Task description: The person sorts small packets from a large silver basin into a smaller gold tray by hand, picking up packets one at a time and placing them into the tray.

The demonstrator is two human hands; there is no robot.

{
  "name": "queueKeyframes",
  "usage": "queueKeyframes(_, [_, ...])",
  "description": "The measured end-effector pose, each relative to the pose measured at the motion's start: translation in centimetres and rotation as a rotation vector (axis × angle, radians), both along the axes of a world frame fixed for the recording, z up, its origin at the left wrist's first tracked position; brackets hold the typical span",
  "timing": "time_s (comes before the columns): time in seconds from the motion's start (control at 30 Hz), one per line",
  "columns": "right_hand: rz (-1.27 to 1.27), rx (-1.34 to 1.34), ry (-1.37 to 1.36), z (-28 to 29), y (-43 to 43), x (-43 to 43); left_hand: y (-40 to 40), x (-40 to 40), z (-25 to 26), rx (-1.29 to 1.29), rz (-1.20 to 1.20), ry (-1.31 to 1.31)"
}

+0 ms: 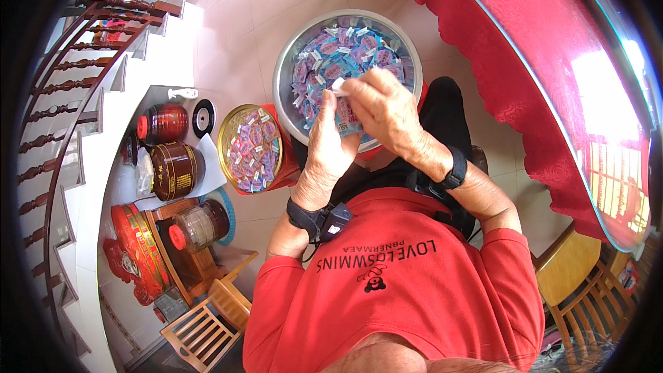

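Observation:
Both hands are over a wide round metal basin (284, 62) heaped with small blue and purple printed pouches (331, 49) that have white spouts. My left hand (331, 140) supports a blue printed pouch (347, 123), its thumb up beside a white piece (337, 86) at the pouch's top. The fingers of my right hand (391, 111) pinch that white piece from the other side; whether it is a cap or part of the spout cannot be told. Left of the basin, a round gold-rimmed tin (224, 150) holds many more small pouches.
A glass-topped table with a red cloth (518, 62) curves along the right. Large dark jars (176, 171) and a red-lidded jar (202, 225) stand at left, near a staircase with a wooden railing (52, 134). Wooden chairs (207, 329) are at lower left and lower right.

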State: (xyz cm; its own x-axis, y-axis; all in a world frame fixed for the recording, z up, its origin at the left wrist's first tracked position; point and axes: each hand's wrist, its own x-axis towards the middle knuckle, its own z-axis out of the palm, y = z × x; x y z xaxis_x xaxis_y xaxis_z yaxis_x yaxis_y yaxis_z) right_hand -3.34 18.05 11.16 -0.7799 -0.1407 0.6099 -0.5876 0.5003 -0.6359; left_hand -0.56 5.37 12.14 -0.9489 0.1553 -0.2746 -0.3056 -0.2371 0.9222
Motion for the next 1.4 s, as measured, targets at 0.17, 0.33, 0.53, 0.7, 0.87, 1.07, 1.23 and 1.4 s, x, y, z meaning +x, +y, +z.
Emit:
queueKeyframes(0.17, [0.269, 0.134, 0.109, -0.9, -0.2, 2.4, -0.5, -0.9, 0.1, 0.326, 0.129, -0.11])
queueKeyframes(0.33, [0.168, 0.12, 0.107, -0.8, 0.5, 1.8, -1.1, -0.9, -0.3, 0.352, 0.181, -0.202])
queueKeyframes(0.53, [0.016, 0.152, 0.047, -0.5, 0.6, 0.6, -1.2, -0.4, -0.8, 0.372, 0.124, -0.184])
queueKeyframes(0.7, [0.139, 0.252, 0.085, -1.5, 0.8, 2.4, -1.2, -0.9, -1.7, 0.575, 0.126, -0.104])
queueKeyframes(0.87, [0.333, 0.129, 0.033, 0.8, 1.2, 2.3, -1.1, -0.4, -1.9, 0.554, 0.089, -0.187])
queueKeyframes(1.07, [0.024, 0.282, 0.029, 1.1, 0.5, 0.1, -0.2, 0.5, -3.5, 0.12, 0.052, 0.096])
queueKeyframes(1.23, [0.181, 0.422, 0.102, 0.3, -1.0, 1.7, -0.4, -0.4, -1.9, 0.795, 0.168, -0.342])
queueKeyframes(1.4, [0.302, 0.404, 0.063, 0.4, -0.4, 2.9, -0.8, -0.1, -2.3, 0.741, 0.068, -0.249])
